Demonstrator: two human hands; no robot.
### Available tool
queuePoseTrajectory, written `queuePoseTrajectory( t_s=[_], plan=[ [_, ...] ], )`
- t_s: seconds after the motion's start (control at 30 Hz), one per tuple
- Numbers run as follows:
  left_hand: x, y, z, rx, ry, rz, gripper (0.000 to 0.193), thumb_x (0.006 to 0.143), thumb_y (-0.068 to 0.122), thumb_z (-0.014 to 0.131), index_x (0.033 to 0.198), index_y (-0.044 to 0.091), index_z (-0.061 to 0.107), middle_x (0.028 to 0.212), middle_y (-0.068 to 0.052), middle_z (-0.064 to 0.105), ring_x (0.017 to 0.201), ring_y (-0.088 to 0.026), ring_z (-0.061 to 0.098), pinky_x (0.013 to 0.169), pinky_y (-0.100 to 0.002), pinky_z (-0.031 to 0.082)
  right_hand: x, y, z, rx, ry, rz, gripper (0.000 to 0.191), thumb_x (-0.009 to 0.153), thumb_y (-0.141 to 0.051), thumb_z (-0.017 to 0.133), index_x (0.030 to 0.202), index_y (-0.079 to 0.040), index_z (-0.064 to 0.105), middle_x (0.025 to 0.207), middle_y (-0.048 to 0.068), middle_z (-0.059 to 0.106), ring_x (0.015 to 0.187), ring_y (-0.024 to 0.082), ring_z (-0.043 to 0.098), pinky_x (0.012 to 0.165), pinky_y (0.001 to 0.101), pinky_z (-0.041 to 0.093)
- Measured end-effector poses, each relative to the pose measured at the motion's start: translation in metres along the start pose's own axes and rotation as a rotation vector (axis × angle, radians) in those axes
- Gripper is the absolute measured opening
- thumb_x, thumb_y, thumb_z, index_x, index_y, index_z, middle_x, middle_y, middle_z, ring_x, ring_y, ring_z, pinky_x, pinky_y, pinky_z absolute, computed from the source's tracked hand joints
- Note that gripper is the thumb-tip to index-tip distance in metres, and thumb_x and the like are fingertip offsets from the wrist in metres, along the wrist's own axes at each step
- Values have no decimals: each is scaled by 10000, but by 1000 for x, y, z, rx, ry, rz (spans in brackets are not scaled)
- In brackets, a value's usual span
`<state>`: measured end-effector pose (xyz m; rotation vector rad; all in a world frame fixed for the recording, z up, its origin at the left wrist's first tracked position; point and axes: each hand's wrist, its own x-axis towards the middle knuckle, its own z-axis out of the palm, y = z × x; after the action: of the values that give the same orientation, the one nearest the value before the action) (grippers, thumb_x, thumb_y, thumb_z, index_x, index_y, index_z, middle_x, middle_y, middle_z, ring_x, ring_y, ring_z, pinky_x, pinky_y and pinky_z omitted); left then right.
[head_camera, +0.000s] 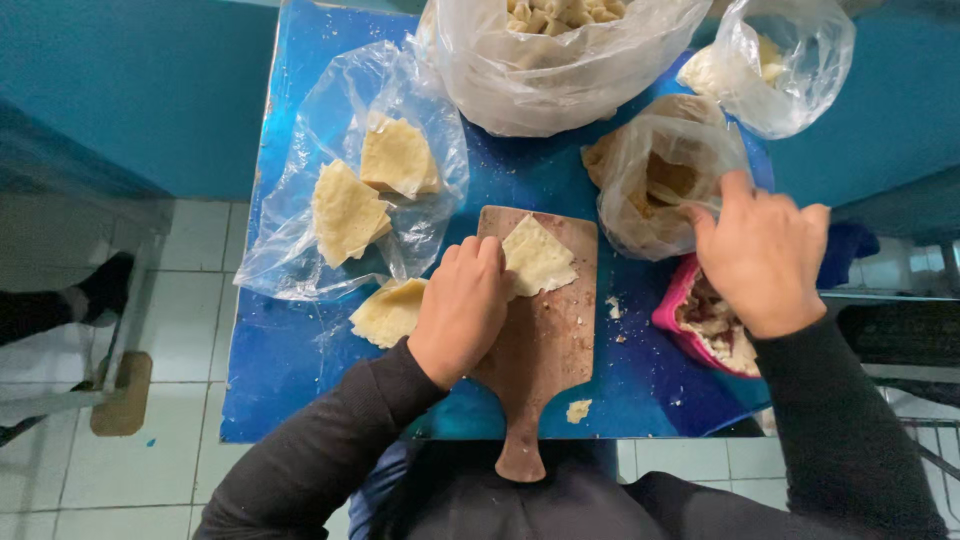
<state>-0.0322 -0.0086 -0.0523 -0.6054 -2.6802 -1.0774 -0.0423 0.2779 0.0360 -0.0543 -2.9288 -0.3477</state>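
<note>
Blue table (300, 370) | white tiled floor (190, 290) | wooden board (545, 340) under left hand (462, 310)

Bags (560, 70) crowd the table's (300, 370) far edge; bare blue patches, seemingly passable, flank the wooden board (545, 345).

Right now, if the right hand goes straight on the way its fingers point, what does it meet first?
The right hand points up and left into the open plastic bag of brown crumbs; its fingertips already seem to touch the bag's mouth, though depth is unclear.
</note>
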Motion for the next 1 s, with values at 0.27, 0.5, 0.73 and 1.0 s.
queuePoseTrajectory(
  t_s=[0.27,0.5,0.73,1.0],
  plan=[
    [2,4,-1,-23,-20,-18,166,899,104,665,983,33,541,955,-167,602,924,-392,586,778,-491,485,12,19,27,467,120,2,164,997,-202,700,1103,-79,723,936,236,706,894,461,675,746,528,529],
    [2,5,-1,-58,1,5,189,896,99,663,1033,31,553,980,-166,608,929,-384,588,792,-483,489,31,22,38,708,153,-3,148,1024,-123,680,1121,-45,761,982,194,726,829,305,726,731,373,551],
    [2,4,0,-85,26,-6,220,905,110,674,1082,46,561,982,-153,625,924,-366,607,798,-474,493,25,42,40,1108,-42,281,171,1059,-125,660,1063,29,735,897,82,738,618,59,547,564,240,433],
    [2,5,-4,-149,-12,-11,271,896,95,689,1121,38,549,977,-182,639,929,-397,632,787,-486,504,0,55,24,1614,-113,446,164,1075,-98,617,1137,47,659,972,128,739,606,46,527,542,174,390]
  ],
)
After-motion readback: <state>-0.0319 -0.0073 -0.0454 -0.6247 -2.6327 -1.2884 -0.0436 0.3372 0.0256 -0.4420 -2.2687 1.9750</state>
